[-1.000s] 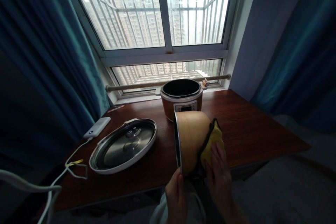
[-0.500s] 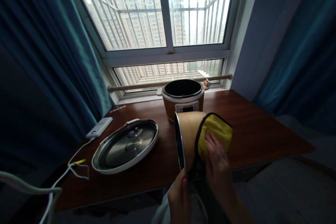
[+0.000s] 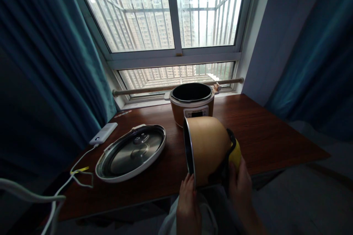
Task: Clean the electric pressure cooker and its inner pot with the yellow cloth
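A gold-coloured inner pot (image 3: 208, 143) with a dark inside is tipped on its side near the table's front edge, its mouth facing left. My left hand (image 3: 188, 198) grips the pot's rim from below. Against the pot's base on the right, my right hand (image 3: 240, 181) holds a yellow cloth (image 3: 235, 156) with a black border; part of the cloth is hidden behind the fingers. Beyond the pot stands a gold and white electric cooker (image 3: 178, 112), open at the top. Its round lid (image 3: 129, 174) lies on the left with the metal inner side up.
On the wooden table (image 3: 264, 128), a white power bank (image 3: 103, 134) lies at the left edge, with a white cable (image 3: 62, 191) running from it. A barred window (image 3: 178, 55) is behind, between blue curtains (image 3: 91, 62).
My right hand has slid down and to the right with the cloth, from the pot's side to its base. My left hand's fingers have shifted along the rim.
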`<state>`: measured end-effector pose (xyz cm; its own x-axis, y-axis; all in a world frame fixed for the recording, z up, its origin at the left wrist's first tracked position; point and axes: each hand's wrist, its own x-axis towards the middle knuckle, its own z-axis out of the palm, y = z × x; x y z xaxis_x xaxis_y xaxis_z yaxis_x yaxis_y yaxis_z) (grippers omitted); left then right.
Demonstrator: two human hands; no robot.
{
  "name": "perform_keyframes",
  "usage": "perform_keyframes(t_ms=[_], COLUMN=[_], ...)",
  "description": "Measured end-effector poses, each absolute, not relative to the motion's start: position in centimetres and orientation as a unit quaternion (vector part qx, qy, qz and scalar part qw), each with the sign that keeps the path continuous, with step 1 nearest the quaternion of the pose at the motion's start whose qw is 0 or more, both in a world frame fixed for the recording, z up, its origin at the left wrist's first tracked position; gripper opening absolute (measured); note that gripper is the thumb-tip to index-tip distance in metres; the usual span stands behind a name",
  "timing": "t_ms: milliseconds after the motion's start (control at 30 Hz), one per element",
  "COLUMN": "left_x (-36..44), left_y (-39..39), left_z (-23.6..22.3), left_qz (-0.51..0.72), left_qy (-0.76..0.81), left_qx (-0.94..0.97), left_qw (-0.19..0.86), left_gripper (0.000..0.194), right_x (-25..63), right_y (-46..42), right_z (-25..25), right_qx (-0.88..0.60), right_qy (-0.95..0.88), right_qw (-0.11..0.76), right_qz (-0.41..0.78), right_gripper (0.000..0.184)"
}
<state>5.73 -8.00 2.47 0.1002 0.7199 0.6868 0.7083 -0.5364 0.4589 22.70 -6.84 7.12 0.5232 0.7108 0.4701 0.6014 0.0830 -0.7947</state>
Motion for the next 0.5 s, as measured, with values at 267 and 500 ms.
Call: perform_keyframes(t_ms=[267, 500], left_x=[5.4, 6.7], left_y=[-8.1, -8.2], left_z=[3.0, 4.0], left_qz=[0.414, 0.485], left_qy=[0.502, 0.508], left_qx=[0.758, 0.686], left_qw=[0.049, 0.192], left_gripper=[0.039, 0.038], right_x=[22.7, 22.6], right_y=[-6.8, -7.1], right_z=[5.4, 5.1], right_qx=[-0.667, -0.675], right_qy=[-0.498, -0.497], right_qw=[0.553, 0.546], right_qz=[0.013, -0.012], right_gripper=[0.043, 0.04])
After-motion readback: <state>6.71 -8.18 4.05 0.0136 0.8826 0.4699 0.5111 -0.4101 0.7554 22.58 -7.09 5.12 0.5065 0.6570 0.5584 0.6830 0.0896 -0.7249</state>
